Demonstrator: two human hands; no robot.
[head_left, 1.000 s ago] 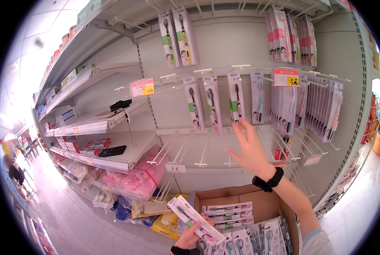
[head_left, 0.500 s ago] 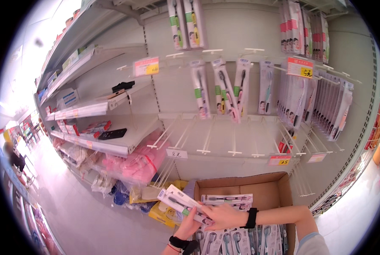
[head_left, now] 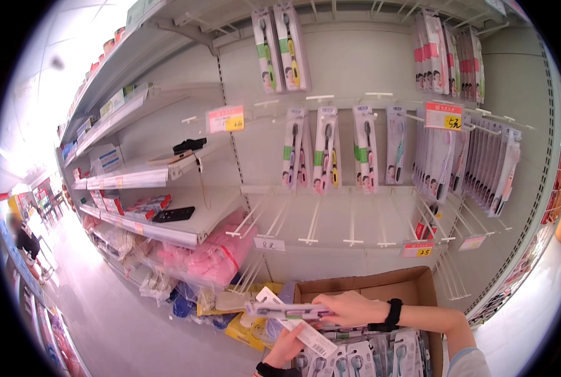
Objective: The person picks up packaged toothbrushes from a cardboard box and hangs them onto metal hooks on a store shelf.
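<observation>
Toothbrush pack (head_left: 274, 310) at six o'clock, pinched between thumb and fingers of right hand (head_left: 356, 307), crossing in front of white-backed pack (head_left: 314, 338) pressed under thumb of left hand (head_left: 287, 345), other left fingers impossible to tell, with cardboard box (head_left: 413, 286) at five o'clock and hanging packs (head_left: 364, 151) at one o'clock.

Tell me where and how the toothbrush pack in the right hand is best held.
Likely by the handle end, from the right, as the right hand pinches it: the long, narrow toothbrush pack lies almost level, its other end projecting freely leftward.
</observation>
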